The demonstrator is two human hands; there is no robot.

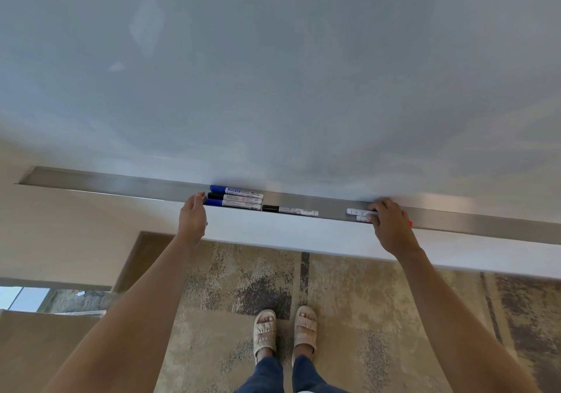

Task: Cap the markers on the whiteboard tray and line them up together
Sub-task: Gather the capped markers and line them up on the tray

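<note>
While you are standing at whiteboard (273, 74), left hand (192, 216) is resting at tray (121, 181) edge, fingers loosely curled, touching cap ends of three stacked markers: blue (236, 191), black (235, 198), blue (232, 204). Fourth marker (290, 210) is lying just right of them. Right hand (390, 225) is covering two white markers (358, 211), fingers curled over them; grip cannot tell. Red tip (410, 223) is peeking past right hand.

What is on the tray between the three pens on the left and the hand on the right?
In the head view, one black-capped marker lies there on the tray; beyond it, bare metal up to the right hand.
</note>
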